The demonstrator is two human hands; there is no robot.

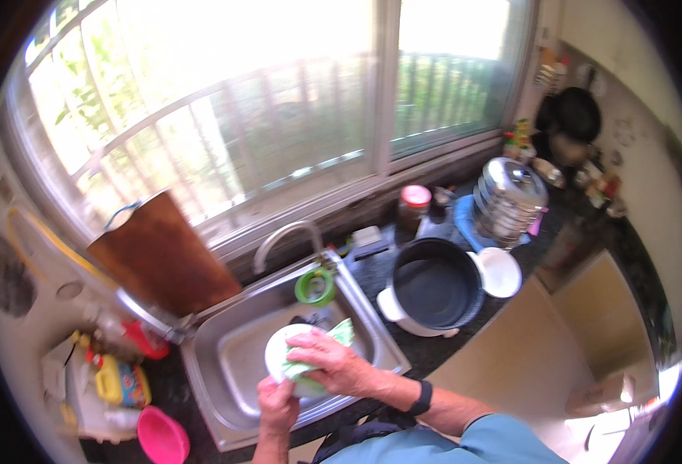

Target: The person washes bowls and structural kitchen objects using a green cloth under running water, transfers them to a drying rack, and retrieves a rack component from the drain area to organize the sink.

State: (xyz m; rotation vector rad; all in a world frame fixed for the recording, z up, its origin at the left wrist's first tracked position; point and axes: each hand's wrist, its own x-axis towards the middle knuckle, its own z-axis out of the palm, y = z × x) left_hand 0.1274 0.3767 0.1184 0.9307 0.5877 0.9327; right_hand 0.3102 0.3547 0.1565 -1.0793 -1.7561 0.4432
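Over the near side of a stainless steel sink [234, 400], my left hand [278, 400] grips the lower left rim of a white bowl or plate [277, 347]. My right hand [332, 362] presses a green and white cloth [344, 332] against its face, with part of the cloth bunched under the fingers. Beyond them, a green strainer or cup [315, 287] sits at the sink's back right corner, below the curved faucet [286, 227]. Something dark, partly hidden by the white dish, lies at the sink's bottom.
Right of the sink stand a large dark-lined pot [436, 284], a white bowl [500, 272] and a stacked steel steamer [509, 200]. A wooden cutting board [164, 255] leans at the window. On the left are a pink basin [163, 435] and a yellow bottle [122, 381].
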